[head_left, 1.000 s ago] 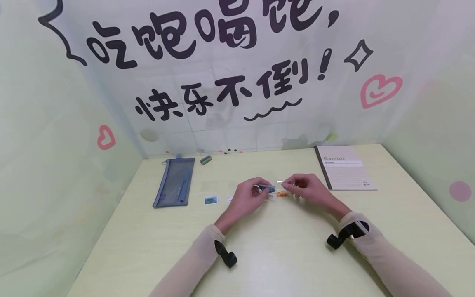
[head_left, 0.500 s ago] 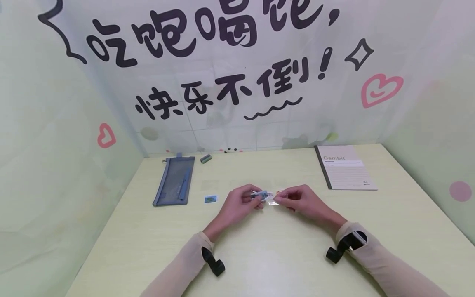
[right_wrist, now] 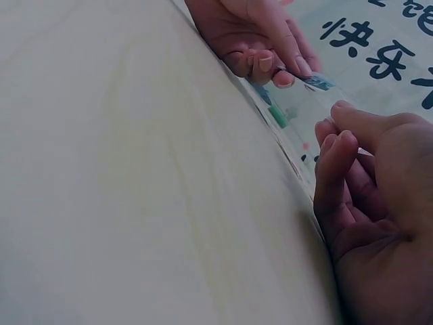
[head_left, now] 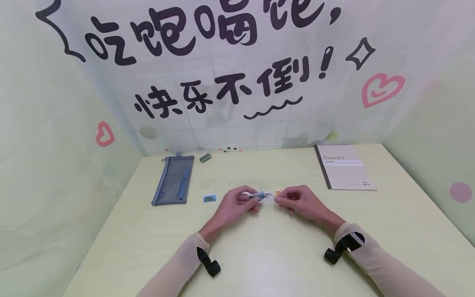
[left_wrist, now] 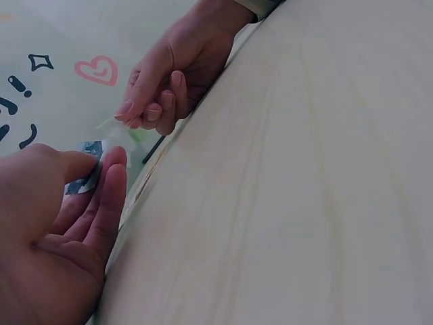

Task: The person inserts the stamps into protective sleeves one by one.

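Note:
My left hand (head_left: 233, 204) pinches a small blue stamp-like picture (right_wrist: 318, 82) between thumb and fingers. Facing it, my right hand (head_left: 302, 202) pinches a thin clear plastic piece (left_wrist: 116, 137) at its fingertips. The plastic reaches across to the blue picture; whether the picture lies inside it I cannot tell. Below and behind the fingertips, a pale printed picture (head_left: 269, 195) and an orange one (head_left: 279, 192) lie partly hidden. Left of my left hand, another small blue-green picture (head_left: 210, 198) lies flat on the table.
A blue mesh pouch (head_left: 168, 192) with a blue pen (head_left: 183, 185) lies at the left. Behind it sits a small green-grey block (head_left: 205, 158). A notebook (head_left: 349, 173) lies at the back right. Faint clear rectangles (head_left: 209, 184) are on the table (head_left: 259, 255) behind the hands.
Both hands have come down and towards the person, the left also leftwards. The clear plastic, apart from the blue picture a second ago, now meets it. Over the last half second, little moves.

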A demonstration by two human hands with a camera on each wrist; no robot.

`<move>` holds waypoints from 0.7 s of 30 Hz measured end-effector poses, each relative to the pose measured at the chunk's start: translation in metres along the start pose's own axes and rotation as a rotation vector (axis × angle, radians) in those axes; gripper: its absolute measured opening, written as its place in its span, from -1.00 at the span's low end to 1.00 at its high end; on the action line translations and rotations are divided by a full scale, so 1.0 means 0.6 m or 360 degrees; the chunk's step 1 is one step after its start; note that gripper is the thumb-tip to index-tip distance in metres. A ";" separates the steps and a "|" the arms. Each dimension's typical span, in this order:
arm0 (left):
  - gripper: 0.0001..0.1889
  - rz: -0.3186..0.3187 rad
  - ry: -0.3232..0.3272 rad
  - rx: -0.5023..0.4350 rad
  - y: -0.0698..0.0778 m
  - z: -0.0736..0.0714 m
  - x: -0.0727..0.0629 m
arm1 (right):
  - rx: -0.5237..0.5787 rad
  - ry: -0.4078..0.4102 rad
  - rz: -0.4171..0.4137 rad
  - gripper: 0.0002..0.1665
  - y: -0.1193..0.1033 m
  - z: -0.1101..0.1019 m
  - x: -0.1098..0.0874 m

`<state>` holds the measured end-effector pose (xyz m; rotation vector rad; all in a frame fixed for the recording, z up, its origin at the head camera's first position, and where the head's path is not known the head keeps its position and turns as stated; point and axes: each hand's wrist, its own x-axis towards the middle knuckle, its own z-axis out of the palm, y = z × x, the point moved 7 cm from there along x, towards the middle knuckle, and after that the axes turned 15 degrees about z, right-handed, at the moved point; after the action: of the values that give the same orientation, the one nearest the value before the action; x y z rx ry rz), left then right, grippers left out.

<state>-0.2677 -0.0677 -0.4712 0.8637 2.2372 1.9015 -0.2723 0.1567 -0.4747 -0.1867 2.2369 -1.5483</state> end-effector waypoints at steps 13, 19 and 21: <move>-0.73 0.0039 0.0046 -0.0017 -0.002 -0.001 0.000 | -0.0055 0.0001 0.0025 -0.66 0.001 0.003 0.003; -0.74 0.0032 0.0031 0.0007 -0.002 0.001 -0.001 | -0.0064 -0.0008 0.0028 -0.63 -0.001 0.005 0.001; -0.74 0.0031 0.0029 0.0011 -0.001 0.002 -0.002 | -0.0061 -0.0015 0.0024 -0.63 -0.002 0.006 0.001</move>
<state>-0.2667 -0.0673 -0.4723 0.8757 2.2550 1.9185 -0.2715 0.1531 -0.4747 -0.1874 2.2566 -1.4942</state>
